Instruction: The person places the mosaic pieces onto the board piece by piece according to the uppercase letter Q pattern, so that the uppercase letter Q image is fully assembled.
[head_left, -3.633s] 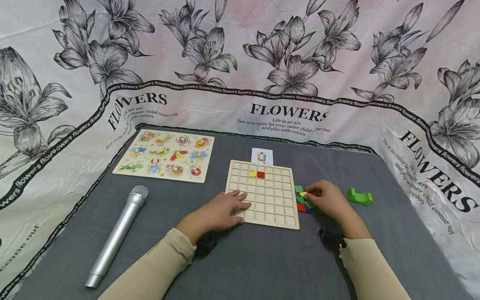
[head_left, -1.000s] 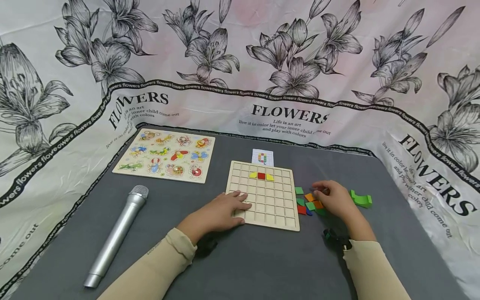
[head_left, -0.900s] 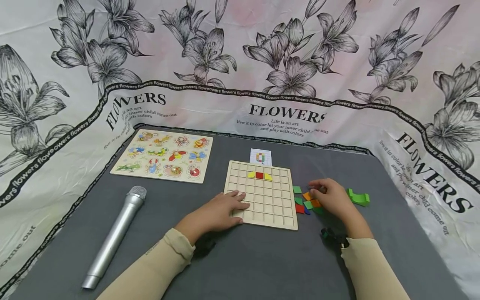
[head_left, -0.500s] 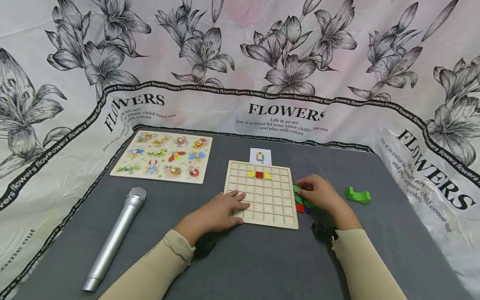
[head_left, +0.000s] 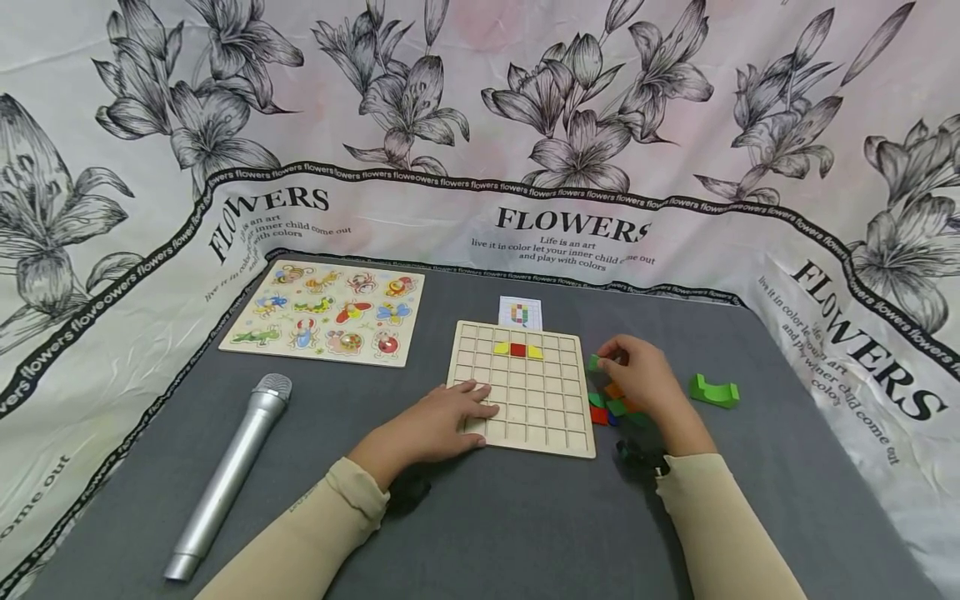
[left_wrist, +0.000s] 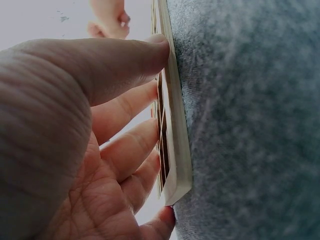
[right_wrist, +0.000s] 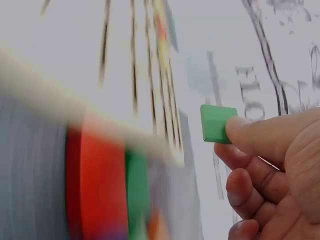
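On the grey, cloth-textured counter (head_left: 480, 533), a person's left hand (head_left: 437, 425) lies over the near left side of a pale wooden board (head_left: 551, 408), fingers spread, thumb against its edge. The right hand (head_left: 637, 375) is raised just beyond the board's right side, thumb and index finger pinching a green tile (right_wrist: 215, 123) while the other fingers curl loosely. The tile is flat, smooth and squarish, held off the counter. Slim grooves divide the board into square cells; near its far side a red tile (head_left: 518, 350) sits between two yellow ones. Red, orange, green and blue loose tiles (head_left: 598, 415) cluster below the right hand.
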